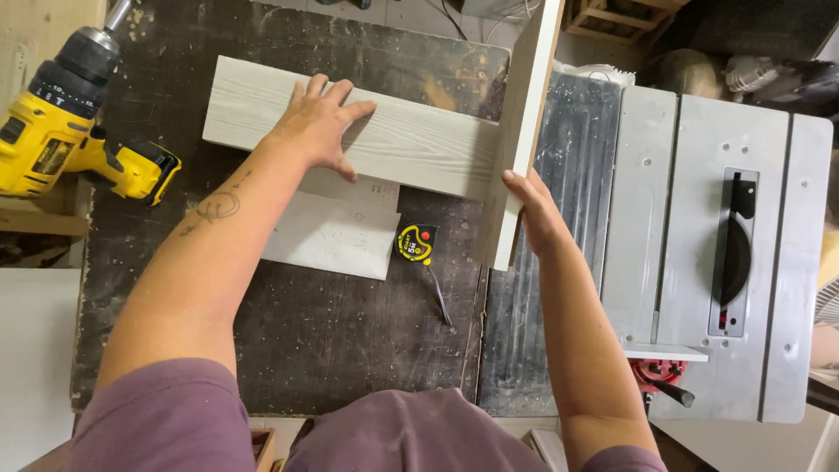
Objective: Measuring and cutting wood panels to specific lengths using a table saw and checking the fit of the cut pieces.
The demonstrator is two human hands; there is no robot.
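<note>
The left hand (319,122) lies flat, fingers spread, on the pale grey wood-grain plank (350,131), pinning it to the dark scuffed counter (350,332). The right hand (533,214) clamps the edge of a second pale board (524,131), stood upright against the plank's end, apparently to square the joint. A yellow tape measure (416,243) lies between the hands.

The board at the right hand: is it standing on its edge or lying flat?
Standing on edge. The upright board shows mostly its thin edge; the right hand steadies it against the end of the flat plank under the left hand.
</note>
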